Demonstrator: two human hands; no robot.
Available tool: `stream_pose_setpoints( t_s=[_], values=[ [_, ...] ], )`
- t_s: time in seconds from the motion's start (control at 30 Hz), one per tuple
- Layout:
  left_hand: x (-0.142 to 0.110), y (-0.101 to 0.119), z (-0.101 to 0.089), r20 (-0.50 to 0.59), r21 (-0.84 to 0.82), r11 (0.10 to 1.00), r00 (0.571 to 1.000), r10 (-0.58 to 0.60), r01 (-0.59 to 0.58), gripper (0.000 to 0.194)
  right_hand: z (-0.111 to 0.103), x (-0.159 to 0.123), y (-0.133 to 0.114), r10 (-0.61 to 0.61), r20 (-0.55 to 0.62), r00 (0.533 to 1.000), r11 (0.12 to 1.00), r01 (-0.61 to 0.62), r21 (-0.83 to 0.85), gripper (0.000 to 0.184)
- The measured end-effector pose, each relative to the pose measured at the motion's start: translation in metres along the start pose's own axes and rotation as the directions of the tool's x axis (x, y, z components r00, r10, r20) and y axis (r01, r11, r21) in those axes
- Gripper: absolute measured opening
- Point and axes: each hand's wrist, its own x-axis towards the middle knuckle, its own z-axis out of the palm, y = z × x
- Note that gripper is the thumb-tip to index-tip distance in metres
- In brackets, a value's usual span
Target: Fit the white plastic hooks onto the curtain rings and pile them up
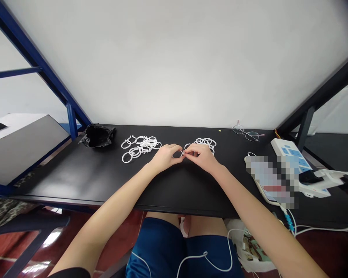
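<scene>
Holding a small white piece (182, 153) at the fingertips of both hands, above the middle of the desk (168, 189); pinching with thumb and forefinger of the left hand (164, 157), fingers curved around it; pinching from the other side with the right hand (203, 156), fingers bunched; too small to tell whether joined or open.

Note 2 groups of white rings on the desk; see the larger pile (147, 144) just beyond and left of the left hand, overlapping, with some loops spread toward the desk's left; see the smaller pile (204, 141) just behind the right hand, partly hidden by it.

Note farther left a crumpled black bag (98, 136), mouth open, near the wall (176, 69); to the right, thin-framed glasses (246, 133) near the back edge, with a tiny yellow bit (219, 130) to their left; nearer the right forearm, a phone (266, 177), pixelated, lying beside a white power strip (291, 152) with blue socket panels; below the desk edge, a white cable (191, 256) across blue shorts (162, 251).
</scene>
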Motion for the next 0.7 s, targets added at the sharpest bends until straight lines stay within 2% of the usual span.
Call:
stream_pose_setpoints(
  t_s=[0.7],
  values=[
    [-0.0008,-0.0029,0.0004,0.005,0.034,0.998,0.999,0.049,-0.049,0.010,-0.0008,0.0005,-0.0019,0.024,0.022,0.999,1.000,-0.024,-0.001,0.012]
  ],
)
